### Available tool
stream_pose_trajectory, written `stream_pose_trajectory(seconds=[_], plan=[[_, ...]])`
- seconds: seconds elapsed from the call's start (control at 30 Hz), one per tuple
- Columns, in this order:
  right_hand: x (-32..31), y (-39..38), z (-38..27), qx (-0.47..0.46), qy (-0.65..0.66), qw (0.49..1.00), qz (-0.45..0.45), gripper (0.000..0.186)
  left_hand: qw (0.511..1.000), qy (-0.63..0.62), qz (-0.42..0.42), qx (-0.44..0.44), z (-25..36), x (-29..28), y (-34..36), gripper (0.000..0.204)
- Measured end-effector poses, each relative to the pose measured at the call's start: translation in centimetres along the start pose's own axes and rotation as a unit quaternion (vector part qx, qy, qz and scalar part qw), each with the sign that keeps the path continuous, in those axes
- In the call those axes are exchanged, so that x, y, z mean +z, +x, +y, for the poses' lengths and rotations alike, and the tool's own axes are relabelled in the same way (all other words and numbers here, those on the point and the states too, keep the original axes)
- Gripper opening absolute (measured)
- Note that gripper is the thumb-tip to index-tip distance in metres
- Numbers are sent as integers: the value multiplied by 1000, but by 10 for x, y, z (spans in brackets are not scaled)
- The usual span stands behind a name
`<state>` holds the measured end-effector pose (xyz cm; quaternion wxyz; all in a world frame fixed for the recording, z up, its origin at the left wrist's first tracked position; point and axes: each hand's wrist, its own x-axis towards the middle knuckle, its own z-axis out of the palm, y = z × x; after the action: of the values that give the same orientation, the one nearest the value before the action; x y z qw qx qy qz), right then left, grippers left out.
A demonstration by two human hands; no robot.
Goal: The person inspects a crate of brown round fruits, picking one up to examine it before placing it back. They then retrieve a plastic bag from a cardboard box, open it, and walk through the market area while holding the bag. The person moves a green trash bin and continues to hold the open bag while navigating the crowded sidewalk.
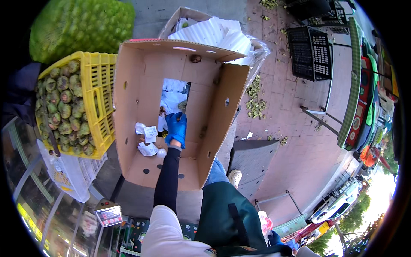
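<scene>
My left hand (176,128), in a blue glove, reaches down into a tall open cardboard box (143,73). Its fingers look drawn together over the box's bottom, and whatever they hold is hidden. Just beyond the fingertips, white paper (173,100) shows through a rectangular gap in the bottom, with a small greenish-brown piece (183,105) beside it. Crumpled paper slips (148,149) lie near my wrist. One round brown fruit (195,58) rests by the far wall. At the lower right, a small dark-blue patch (274,238) may be my right glove; its fingers cannot be made out.
A yellow crate (98,98) of round green-brown fruit (64,96) stands left, below a green net sack (81,28). Behind the box are white foam sheets (218,32). Black crates (310,53), a dark ramp (252,167) and scattered husks (255,103) lie right. A scale display (109,215) sits lower left.
</scene>
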<state>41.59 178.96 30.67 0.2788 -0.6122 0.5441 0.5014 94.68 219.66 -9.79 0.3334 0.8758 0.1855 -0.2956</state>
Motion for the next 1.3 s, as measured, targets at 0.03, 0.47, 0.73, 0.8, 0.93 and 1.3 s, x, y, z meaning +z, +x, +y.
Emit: stream_pose_trajectory(seconds=[0.03, 0.47, 0.73, 0.8, 0.93, 1.3], plan=[[-4, 1, -4, -10, -16, 1000, 0, 42, 993, -113, 10, 34, 16, -4, -5, 37], [17, 1, -17, -195, 12, 968, 159, 41, 968, -151, 114, 164, 139, -21, -117, 37], [-71, -113, -95, -412, 34, 863, 290, 30, 838, 48, -282, 465, 259, -16, -385, 77], [-79, -124, -67, -455, 119, 825, 313, 29, 805, 113, -298, 500, 312, -20, -445, 88], [-118, -146, -4, -527, 257, 720, 370, 33, 717, -26, -478, 507, 380, 10, -498, 86], [-117, -200, 224, -524, 530, 502, 439, 43, 495, -19, -337, 801, 460, 45, -790, 103]])
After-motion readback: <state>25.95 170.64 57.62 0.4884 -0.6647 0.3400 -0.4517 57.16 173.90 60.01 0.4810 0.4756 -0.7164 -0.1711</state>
